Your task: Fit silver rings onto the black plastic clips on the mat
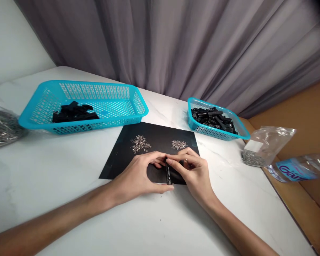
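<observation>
Far left: bag (4, 129) of metal bits, cut off by frame edge. Left hand (138, 174): curved in wide C, holding black part (168, 175) between thumb at near end and fingers at far end; some fingers hidden. Part: slim, glossy, metallic glints along it, detail too small for me; held over near edge of black mat (116, 164). Right hand (196, 170): thumb and forefinger nearly closed at part's far end, can't tell if gripping; other fingers bent, partly hidden. Far right: bottle (298, 168) runs out of frame.

The blue label (295, 170) on the bottle (315, 164) reads "Ga", then unclear letters.
</observation>
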A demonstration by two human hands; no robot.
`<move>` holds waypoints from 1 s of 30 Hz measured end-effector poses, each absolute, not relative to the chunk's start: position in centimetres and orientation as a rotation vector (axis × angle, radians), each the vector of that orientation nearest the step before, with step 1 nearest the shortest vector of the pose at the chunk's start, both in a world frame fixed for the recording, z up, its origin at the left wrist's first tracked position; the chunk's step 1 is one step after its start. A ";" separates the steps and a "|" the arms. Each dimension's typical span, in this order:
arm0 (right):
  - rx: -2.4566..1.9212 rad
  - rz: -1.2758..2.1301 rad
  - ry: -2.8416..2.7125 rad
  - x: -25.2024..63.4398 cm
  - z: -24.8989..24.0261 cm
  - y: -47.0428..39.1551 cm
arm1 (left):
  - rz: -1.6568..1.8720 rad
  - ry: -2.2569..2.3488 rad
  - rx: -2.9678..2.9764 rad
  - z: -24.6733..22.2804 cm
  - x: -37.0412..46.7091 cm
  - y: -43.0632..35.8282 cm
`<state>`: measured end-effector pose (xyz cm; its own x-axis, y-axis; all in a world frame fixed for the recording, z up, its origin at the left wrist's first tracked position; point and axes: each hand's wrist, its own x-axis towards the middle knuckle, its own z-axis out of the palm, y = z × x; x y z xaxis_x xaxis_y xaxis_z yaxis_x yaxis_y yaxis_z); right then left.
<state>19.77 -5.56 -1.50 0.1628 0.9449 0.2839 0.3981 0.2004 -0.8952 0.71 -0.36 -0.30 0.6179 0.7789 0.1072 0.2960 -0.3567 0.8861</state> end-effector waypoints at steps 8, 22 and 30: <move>-1.376 0.612 -1.369 19.5 -1.3 -5.5 | 0.676 0.862 1.955 -0.2 0.8 -0.4; -1.297 0.183 -1.753 20.2 -1.9 -6.6 | 0.639 0.834 1.982 -0.4 0.8 -0.5; -1.342 -0.176 -1.817 19.3 -2.0 -6.6 | 0.649 0.838 2.013 -0.6 0.9 -0.6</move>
